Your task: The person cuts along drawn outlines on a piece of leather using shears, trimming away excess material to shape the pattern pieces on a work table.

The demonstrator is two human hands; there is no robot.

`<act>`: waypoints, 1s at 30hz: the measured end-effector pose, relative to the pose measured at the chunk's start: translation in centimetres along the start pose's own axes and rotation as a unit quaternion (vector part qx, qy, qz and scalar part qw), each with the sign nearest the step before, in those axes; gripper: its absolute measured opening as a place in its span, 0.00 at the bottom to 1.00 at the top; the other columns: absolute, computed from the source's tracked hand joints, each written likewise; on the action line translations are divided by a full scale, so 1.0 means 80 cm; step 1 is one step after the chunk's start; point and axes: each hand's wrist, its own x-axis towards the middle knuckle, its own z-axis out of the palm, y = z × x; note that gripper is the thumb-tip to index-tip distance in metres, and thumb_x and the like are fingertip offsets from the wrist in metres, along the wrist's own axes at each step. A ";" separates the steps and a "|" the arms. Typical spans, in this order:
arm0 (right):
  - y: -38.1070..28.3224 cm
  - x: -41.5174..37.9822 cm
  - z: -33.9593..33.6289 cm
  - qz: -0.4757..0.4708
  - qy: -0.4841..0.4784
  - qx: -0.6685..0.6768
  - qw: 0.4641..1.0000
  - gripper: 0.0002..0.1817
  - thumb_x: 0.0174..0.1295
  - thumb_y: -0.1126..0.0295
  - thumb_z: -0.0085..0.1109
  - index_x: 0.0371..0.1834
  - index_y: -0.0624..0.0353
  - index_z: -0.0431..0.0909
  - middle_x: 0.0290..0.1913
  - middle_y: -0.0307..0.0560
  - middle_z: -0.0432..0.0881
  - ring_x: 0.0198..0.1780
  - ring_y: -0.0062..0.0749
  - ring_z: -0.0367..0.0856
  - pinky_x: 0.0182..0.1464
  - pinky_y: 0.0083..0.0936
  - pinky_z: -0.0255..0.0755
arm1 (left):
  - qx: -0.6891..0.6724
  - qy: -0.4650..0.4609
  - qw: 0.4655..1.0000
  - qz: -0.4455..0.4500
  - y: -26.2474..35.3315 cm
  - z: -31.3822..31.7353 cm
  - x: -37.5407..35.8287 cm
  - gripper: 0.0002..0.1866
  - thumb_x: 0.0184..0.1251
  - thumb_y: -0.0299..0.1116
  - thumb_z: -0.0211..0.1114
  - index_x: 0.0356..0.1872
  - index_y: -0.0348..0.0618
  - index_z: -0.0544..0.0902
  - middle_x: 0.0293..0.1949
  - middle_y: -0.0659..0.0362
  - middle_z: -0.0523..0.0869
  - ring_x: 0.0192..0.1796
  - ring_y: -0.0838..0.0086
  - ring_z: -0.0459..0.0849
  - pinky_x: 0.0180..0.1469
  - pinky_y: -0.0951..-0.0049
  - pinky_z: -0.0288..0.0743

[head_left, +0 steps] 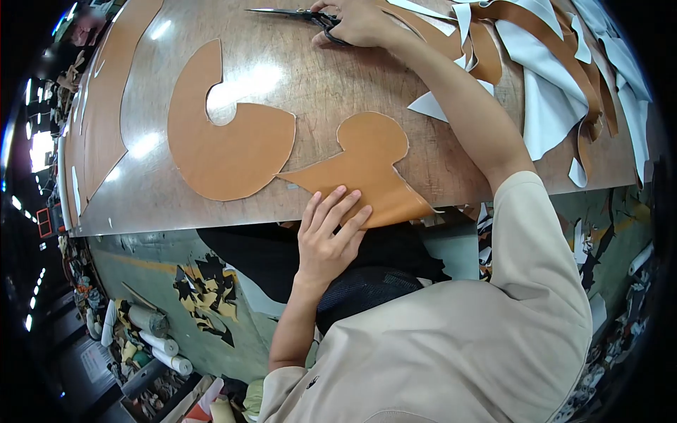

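My left hand (328,236) lies flat with its fingers spread on the near edge of a tan leather-like piece (370,173). That piece has a rounded lobe at the far end and a pointed corner at the left; its near edge bends over the table edge. At the far side of the table, my right hand (360,22) grips the black handles of a pair of scissors (289,13), whose blades point left. A C-shaped tan piece (226,151) lies flat to the left, its edge meeting the pointed corner of the first piece.
The wooden table (310,77) carries a long tan piece (109,106) at the left. Tan and white offcuts (543,77) heap up at the right, some hanging over the edge. Black and yellow scraps (208,296) and rolls of material (166,345) are on the floor.
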 end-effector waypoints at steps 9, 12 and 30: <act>0.032 0.007 0.031 -0.106 0.110 0.025 0.988 0.36 0.51 0.61 0.83 0.65 0.59 0.81 0.52 0.58 0.89 0.54 0.50 0.87 0.59 0.38 0.78 | 0.106 0.222 0.955 -0.164 -0.069 -0.139 -0.088 0.11 0.58 0.20 0.76 0.42 0.39 0.89 0.37 0.53 0.90 0.39 0.58 0.90 0.45 0.63 0.82; -0.004 -0.004 0.012 0.034 0.043 0.088 0.995 0.38 0.48 0.60 0.86 0.64 0.58 0.81 0.45 0.54 0.89 0.45 0.42 0.87 0.53 0.36 0.79 | 0.131 0.402 0.791 -0.443 -0.122 -0.206 -0.159 0.09 0.79 0.31 0.68 0.44 0.33 0.85 0.31 0.64 0.85 0.33 0.78 0.79 0.38 0.74 0.72; -0.020 -0.004 0.007 0.106 0.011 0.068 0.992 0.38 0.49 0.66 0.90 0.64 0.62 0.80 0.35 0.37 0.88 0.39 0.21 0.82 0.46 0.25 0.77 | -0.342 0.215 0.898 0.172 0.036 -0.310 0.093 0.27 0.87 0.53 0.55 0.41 0.42 0.92 0.48 0.45 0.93 0.55 0.50 0.91 0.68 0.49 0.77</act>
